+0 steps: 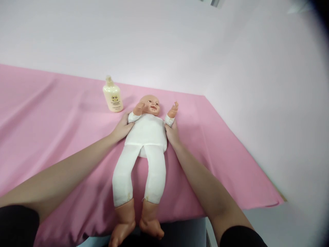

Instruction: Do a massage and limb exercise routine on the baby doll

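Doll [147,137] lies face-up on pink cloth [51,123]; your left hand [122,127] and right hand [172,133] press flat against its sides. Feet overhang the edge, so a tug could slide it off; bottle [112,96] could tip.

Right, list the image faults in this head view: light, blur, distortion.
Head view: soft even light, faint shadows beside the doll and bottle; right edge smeared into a blurred dark vignette; wide-angle bowing stretches both forearms; the pink cloth stays sharp, no glare; left hand and right hand in focus.
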Demonstrator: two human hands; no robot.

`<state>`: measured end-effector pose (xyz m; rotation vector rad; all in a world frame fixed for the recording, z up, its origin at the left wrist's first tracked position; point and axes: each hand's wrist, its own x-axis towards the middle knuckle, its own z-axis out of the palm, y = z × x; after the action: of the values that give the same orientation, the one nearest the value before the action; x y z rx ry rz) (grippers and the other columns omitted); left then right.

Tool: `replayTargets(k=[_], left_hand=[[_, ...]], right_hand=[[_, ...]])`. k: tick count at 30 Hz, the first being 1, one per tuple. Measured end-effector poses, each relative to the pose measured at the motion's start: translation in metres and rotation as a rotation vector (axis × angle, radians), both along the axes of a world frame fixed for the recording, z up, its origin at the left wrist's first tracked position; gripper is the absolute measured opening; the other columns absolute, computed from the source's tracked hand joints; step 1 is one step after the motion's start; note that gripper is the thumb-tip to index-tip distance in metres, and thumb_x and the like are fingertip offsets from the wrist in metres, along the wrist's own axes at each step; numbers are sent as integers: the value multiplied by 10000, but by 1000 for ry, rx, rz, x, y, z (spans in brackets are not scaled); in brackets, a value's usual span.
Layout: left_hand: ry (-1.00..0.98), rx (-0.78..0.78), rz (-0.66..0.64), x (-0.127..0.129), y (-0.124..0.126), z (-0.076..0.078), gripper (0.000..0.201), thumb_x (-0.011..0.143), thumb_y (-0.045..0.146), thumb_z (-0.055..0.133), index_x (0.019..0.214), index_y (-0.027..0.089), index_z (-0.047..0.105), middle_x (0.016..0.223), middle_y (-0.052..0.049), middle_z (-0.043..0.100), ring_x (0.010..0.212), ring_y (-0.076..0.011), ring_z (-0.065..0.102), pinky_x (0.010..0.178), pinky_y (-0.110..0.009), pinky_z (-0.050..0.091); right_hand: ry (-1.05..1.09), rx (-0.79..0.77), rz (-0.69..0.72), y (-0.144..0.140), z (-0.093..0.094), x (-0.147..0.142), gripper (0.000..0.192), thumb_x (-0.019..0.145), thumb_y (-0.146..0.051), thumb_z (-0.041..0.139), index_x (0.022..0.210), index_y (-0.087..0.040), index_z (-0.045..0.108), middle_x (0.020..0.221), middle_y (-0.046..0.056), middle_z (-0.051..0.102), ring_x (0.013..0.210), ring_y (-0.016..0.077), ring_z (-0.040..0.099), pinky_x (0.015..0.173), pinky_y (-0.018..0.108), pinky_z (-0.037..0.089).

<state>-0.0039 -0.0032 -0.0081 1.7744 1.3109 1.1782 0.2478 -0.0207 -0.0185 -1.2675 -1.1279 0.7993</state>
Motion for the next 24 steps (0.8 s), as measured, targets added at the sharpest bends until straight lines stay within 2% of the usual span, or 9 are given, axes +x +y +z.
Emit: replayTargets(k=[13,24], left_hand=[[-4,7,3,-2,2,-4,572,867,308,608,1407,187,463,1434,-127,590,1323,-306,566,1140,-494,460],[-10,21,-7,-2,1,-3,571,875,302,604,1419,202,461,1413,-112,610,1300,-294,583,1142,-488,463]], right_hand=[[30,51,26,2,-1,-1,288,770,-241,577,1059,-245,574,1080,34,702,1035,224,643,986,398,519],[15,24,4,1,0,-2,222,779,-211,565,999,-244,562,1054,29,687,1027,218,635,1001,397,505]])
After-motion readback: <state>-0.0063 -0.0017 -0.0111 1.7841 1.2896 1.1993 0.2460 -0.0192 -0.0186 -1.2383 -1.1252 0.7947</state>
